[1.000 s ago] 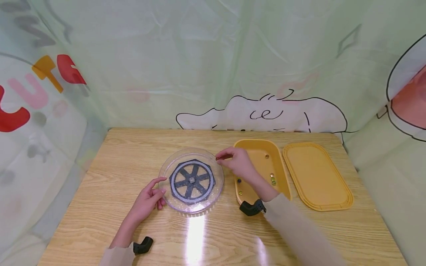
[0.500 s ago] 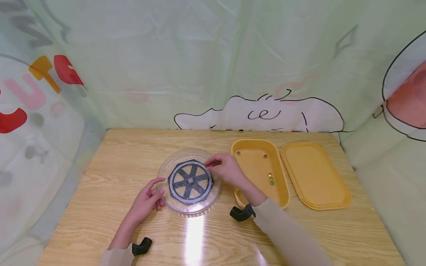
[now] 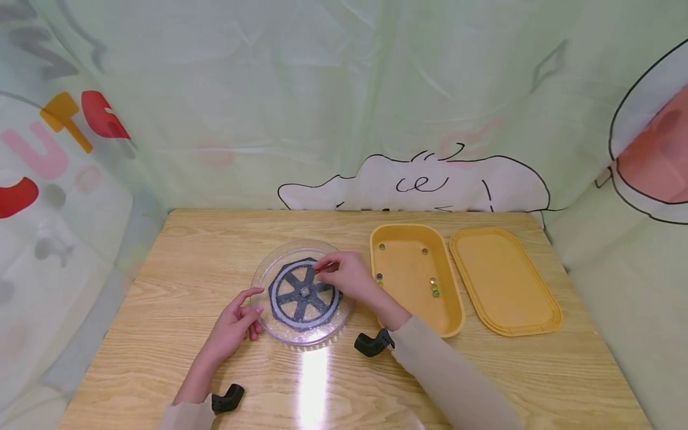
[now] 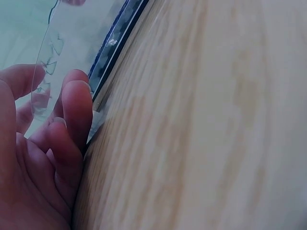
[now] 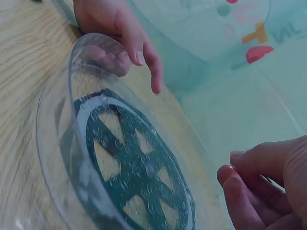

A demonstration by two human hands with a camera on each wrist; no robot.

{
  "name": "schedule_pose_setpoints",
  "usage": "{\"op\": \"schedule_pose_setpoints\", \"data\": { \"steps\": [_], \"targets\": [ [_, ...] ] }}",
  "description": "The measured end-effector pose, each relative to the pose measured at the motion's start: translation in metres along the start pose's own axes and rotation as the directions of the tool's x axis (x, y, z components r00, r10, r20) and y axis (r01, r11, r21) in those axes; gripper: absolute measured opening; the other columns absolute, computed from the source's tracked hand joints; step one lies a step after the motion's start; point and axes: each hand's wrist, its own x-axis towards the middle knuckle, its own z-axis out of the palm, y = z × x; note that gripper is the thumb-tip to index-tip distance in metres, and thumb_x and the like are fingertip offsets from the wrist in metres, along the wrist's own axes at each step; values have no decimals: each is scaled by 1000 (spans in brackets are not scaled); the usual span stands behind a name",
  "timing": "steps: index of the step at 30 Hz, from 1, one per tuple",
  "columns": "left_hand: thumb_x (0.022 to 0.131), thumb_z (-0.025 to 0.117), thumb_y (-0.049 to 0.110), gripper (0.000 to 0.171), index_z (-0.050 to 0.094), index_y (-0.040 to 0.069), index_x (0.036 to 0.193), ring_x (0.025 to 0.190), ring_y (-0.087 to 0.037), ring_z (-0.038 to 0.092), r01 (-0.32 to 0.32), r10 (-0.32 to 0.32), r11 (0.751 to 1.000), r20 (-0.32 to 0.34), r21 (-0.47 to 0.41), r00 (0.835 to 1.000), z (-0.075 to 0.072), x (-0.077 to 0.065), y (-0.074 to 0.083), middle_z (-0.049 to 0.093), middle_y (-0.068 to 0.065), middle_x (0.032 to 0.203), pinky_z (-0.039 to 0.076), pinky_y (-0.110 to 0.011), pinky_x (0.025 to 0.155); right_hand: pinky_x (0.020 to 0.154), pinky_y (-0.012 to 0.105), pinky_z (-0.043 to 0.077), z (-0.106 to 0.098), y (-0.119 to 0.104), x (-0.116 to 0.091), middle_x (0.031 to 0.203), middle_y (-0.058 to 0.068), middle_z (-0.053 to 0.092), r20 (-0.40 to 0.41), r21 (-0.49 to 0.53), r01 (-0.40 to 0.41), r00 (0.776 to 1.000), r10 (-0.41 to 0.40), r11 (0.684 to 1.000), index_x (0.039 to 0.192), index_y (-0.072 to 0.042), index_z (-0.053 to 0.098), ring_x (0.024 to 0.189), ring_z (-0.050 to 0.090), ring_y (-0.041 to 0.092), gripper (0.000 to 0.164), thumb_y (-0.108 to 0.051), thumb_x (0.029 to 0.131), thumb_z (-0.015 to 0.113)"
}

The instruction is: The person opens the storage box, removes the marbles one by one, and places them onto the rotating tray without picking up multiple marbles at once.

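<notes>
A clear round plate point(image 3: 259, 272) with a low wall sits on the wooden table, a dark wheel with several spokes point(image 3: 305, 291) showing through it. Over the plate's right part my right hand point(image 3: 346, 276) pinches a small red bead point(image 3: 317, 271) between thumb and fingertips. In the right wrist view the fingertips point(image 5: 235, 165) hide most of that bead. On the other side my left hand point(image 3: 235, 322) lies at the plate's rim with fingers loosely bent. In the left wrist view its fingers point(image 4: 76, 108) are right at the clear edge.
A yellow box point(image 3: 457, 298) stands right of the plate, with several small coloured beads point(image 3: 434, 286) inside. Beside it lies a flat yellow lid point(image 3: 505, 280). A printed curtain point(image 3: 242, 107) hangs behind and around the table point(image 3: 204, 239).
My right hand has moved left with the red bead, from the box's left edge to over the plate. The left hand stays at the rim.
</notes>
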Motion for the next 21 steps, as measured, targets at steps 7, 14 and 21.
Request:
{"op": "schedule_pose_setpoints", "data": {
  "steps": [7,14,21],
  "targets": [
    [103,57,18,41,47,12,142,55,-19,58,-37,37,999,3,14,999,0,-1,-2,63,-14,71,51,-28,53,71,26,54,14,-10,5,91,0,71,52,0,34,998,-34,999,102,-3,75,81,65,12,14,-4,87,75],
    [103,57,17,41,48,13,142,56,-19,59,-35,35,999,-5,30,999,0,-1,-3,63,-13,71,51,-28,53,70,23,52,36,-12,12,86,0,71,87,-57,59,995,-54,997,100,-2,76,77,63,8,13,-4,86,76],
    [104,55,16,40,47,13,143,57,-20,58,-32,33,998,-11,46,999,0,-1,-3,63,-13,71,50,-28,53,73,23,49,58,-16,26,83,-5,71,157,-138,85,986,-63,987,97,-6,77,75,62,4,12,-6,85,76]
  ]
}}
